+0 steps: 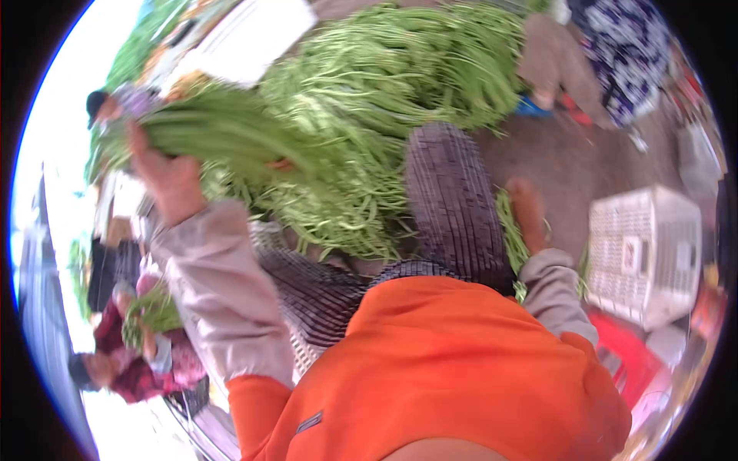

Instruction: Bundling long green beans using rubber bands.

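Observation:
A large heap of long green beans [369, 86] covers the ground before me, reaching up to my knees. At the left, my left hand [167, 178] is raised and closed around a thick bundle of the long beans [230, 124], blurred by motion, whose strands trail right over the heap. Beside my right knee hangs my right hand [526, 213], blurred, next to a smaller bunch of long beans [510, 227]; whether its fingers grip them cannot be made out.
A white plastic crate [640, 253] stands at the right, near a red plastic stool [625, 357]. Another person [553, 63] is close to the heap at the upper right. At the left, a person [150, 369] in a dark cap holds greens. A white box [253, 37] lies beyond the heap.

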`<action>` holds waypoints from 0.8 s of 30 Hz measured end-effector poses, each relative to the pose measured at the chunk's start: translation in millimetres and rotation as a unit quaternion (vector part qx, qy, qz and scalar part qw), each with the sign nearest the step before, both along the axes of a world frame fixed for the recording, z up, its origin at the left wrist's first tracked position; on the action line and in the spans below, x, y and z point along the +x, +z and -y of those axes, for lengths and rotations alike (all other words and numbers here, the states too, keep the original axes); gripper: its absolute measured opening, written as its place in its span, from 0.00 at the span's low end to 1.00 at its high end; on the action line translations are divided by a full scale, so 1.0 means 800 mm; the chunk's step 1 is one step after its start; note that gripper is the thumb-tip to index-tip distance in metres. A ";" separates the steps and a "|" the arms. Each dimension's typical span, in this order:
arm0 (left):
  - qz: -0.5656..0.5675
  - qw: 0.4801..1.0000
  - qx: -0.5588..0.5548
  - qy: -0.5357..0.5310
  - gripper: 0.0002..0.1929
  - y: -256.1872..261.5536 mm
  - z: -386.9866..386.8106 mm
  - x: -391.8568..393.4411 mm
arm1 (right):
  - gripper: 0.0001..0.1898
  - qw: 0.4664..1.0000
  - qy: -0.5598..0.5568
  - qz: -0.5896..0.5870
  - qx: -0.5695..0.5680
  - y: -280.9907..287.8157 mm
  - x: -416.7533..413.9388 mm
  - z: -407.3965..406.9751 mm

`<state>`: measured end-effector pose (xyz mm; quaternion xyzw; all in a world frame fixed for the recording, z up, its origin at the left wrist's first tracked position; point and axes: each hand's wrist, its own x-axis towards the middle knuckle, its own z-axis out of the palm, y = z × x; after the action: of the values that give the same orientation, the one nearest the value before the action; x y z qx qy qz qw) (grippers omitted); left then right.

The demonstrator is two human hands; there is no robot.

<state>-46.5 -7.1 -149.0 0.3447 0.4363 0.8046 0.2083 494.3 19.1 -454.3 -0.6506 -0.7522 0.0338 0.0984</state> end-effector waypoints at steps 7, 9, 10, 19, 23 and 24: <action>0.358 0.924 0.002 -0.133 0.20 0.004 0.011 0.022 | 0.06 0.823 0.317 -0.464 0.088 0.261 -0.192 -0.011; 0.323 0.940 -0.018 -0.110 0.20 -0.001 0.018 0.027 | 0.09 0.781 0.443 -0.419 0.133 0.279 -0.257 0.009; 0.309 0.945 -0.027 -0.106 0.20 -0.003 0.022 0.029 | 0.09 0.801 0.437 -0.379 0.153 0.280 -0.278 0.020; 0.338 0.936 -0.026 -0.100 0.20 -0.010 0.043 0.044 | 0.11 0.799 0.443 -0.369 0.172 0.248 -0.337 0.000; 0.334 0.941 -0.025 -0.039 0.19 -0.021 0.048 0.025 | 0.11 0.745 0.368 -0.539 -0.135 0.256 -0.310 -0.019; 0.337 0.940 -0.023 -0.050 0.19 -0.023 0.051 0.015 | 0.11 0.704 0.324 -0.579 -0.253 0.258 -0.296 -0.027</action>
<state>-34.6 -47.6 -167.7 0.0693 0.3415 0.8519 0.3911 257.4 40.4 -247.5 -0.2193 -0.6747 0.6230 0.3296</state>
